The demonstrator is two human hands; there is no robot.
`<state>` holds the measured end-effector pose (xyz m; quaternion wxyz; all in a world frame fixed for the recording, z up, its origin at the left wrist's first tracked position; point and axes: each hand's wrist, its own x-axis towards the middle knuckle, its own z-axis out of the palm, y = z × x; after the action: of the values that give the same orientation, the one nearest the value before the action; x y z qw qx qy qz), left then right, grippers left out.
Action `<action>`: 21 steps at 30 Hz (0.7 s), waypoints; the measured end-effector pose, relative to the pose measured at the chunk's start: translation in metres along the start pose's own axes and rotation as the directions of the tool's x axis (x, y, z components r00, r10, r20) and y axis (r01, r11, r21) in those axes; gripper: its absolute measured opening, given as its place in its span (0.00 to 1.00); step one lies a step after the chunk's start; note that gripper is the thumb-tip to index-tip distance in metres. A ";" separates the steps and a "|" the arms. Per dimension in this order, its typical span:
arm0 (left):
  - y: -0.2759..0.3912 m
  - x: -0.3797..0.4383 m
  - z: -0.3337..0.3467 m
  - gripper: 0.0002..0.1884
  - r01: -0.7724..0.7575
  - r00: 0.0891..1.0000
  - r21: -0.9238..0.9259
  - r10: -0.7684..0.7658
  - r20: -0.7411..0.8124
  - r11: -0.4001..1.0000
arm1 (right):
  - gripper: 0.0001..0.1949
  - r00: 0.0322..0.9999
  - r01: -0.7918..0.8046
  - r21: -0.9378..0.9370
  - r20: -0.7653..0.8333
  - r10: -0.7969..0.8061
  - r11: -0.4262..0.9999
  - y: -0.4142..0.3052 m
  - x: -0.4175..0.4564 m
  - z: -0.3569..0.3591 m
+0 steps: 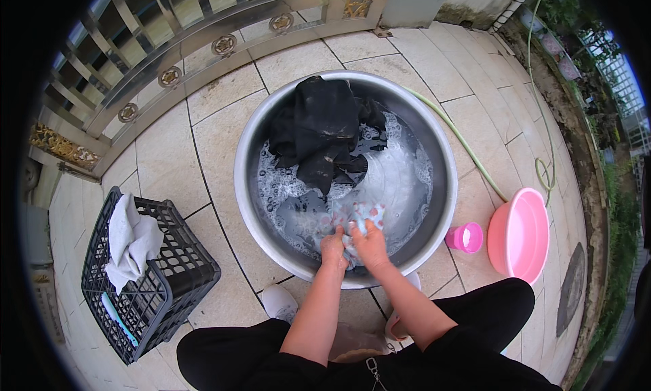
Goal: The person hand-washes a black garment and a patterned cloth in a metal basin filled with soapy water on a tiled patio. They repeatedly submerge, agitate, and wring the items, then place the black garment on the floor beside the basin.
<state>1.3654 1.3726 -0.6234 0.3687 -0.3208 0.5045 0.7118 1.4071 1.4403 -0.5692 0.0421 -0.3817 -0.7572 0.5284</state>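
Note:
Both hands are low in a large round metal basin [244, 187] of sudsy water, at its near side. My left hand [334, 246] grips one side of a wet light-blue cloth [374, 213] with pinkish-red spots. On the cloth's other side, my right hand [368, 241] is closed on it, close beside the left. Part of the cloth lies in the water, so its full shape is hidden. Black wet fabric [325, 121] is heaped at the basin's far side, partly against the rim and partly in the suds.
A black plastic crate [188, 264] at the left carries a pale grey cloth [129, 238] and a light-blue item [119, 320]. Right of the basin are a pink cup [465, 238], a pink plastic tub [498, 238] and a green hose [463, 139]. A metal gate [213, 50] stands beyond.

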 end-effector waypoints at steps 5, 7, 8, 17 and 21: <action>0.001 -0.022 0.017 0.09 0.123 0.970 -0.398 -0.025 0.243 0.909 | 0.18 0.991 0.075 -0.261 -0.091 -0.102 0.962 -0.018 0.006 0.006; 0.002 -0.031 0.036 0.09 0.098 0.974 -0.137 -0.067 0.215 0.986 | 0.21 0.992 0.004 -0.224 -0.121 -0.032 0.975 -0.007 0.032 -0.008; 0.003 -0.036 0.044 0.08 0.027 0.991 -0.075 -0.018 0.130 0.997 | 0.20 0.992 -0.015 -0.258 -0.126 -0.019 0.966 -0.008 0.036 -0.013; 0.047 -0.021 0.031 0.18 -0.581 0.793 0.681 0.498 0.351 0.446 | 0.19 0.939 -0.198 0.070 -0.272 0.210 0.978 0.056 0.043 -0.051; 0.077 -0.009 0.008 0.14 -0.719 0.484 0.656 0.843 0.235 0.230 | 0.19 0.953 -0.241 -0.411 -0.274 0.132 0.879 0.053 0.044 -0.064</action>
<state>1.3039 1.3618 -0.5763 0.0058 0.0776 0.8458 0.5277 1.4345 1.5246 -0.6002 -0.0063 -0.5133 -0.8056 0.2956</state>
